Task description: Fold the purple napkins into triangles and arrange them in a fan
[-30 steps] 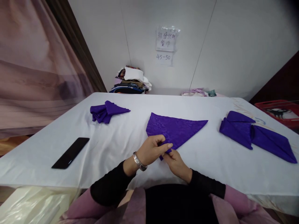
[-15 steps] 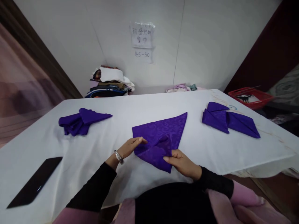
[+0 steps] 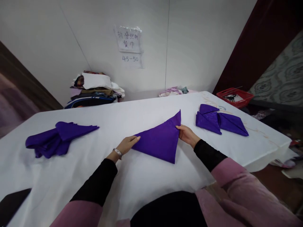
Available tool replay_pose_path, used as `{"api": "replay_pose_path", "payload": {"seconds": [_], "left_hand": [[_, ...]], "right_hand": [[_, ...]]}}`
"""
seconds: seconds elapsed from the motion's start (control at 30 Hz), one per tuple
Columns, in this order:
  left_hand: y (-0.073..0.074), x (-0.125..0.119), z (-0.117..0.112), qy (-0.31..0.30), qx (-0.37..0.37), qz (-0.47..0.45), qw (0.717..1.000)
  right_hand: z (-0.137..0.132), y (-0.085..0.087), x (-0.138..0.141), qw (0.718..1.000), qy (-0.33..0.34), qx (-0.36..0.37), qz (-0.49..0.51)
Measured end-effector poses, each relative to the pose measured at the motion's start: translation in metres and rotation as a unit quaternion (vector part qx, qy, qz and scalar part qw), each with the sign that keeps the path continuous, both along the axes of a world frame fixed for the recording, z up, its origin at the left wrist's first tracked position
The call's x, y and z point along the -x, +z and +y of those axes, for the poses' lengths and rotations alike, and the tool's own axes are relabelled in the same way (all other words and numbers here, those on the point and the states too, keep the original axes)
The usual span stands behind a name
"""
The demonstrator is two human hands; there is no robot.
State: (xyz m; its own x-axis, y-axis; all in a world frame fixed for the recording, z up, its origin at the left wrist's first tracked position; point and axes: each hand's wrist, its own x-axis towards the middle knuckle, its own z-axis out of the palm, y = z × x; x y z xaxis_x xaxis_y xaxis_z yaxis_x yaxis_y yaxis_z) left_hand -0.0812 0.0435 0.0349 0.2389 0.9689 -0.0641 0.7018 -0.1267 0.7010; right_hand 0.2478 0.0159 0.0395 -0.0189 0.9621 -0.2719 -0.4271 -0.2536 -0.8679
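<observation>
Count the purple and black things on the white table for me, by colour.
Purple cloth napkin lots: 3 (flat purple triangle napkin in the middle, bunched purple cloth heap on the left, folded purple cloth set on the right)
Black flat phone, partly out of view: 1
Total: 4

napkin (image 3: 161, 143): purple, patterned cloth
state: folded into a triangle
spot: flat, mid-table, near edge
</observation>
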Motion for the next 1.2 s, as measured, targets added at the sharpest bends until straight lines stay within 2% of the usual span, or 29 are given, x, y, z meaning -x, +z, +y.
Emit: {"api": "replay_pose_path", "payload": {"seconds": [0.1, 0.23, 0.37, 0.6, 0.83, 1.0, 1.2], "left_hand": [[-0.006, -0.003, 0.015, -0.039, 0.004, 0.026, 0.999], [-0.013, -0.005, 0.030, -0.007, -0.016, 0.075, 0.997], [-0.019, -0.005, 0.035, 0.007, -0.023, 0.096, 0.995], [-0.022, -0.008, 0.035, 0.010, -0.043, 0.083, 0.996], [-0.020, -0.010, 0.037, 0.007, -0.052, 0.073, 0.996], [-0.023, -0.009, 0.040, 0.010, -0.056, 0.074, 0.996], [-0.029, -0.004, 0.043, 0.027, -0.061, 0.138, 0.988]], "right_hand": [[0.022, -0.014, -0.011, 0.999, -0.027, 0.034, -0.009], [0.037, -0.028, -0.018, 0.997, -0.043, 0.059, -0.017], [0.044, -0.035, -0.023, 0.995, -0.047, 0.077, -0.028], [0.057, -0.037, -0.030, 0.993, -0.061, 0.079, -0.059], [0.070, -0.034, -0.042, 0.984, -0.101, 0.064, -0.130], [0.077, -0.038, -0.055, 0.967, -0.134, 0.061, -0.207], [0.088, -0.044, -0.063, 0.937, -0.148, 0.053, -0.311]]}}
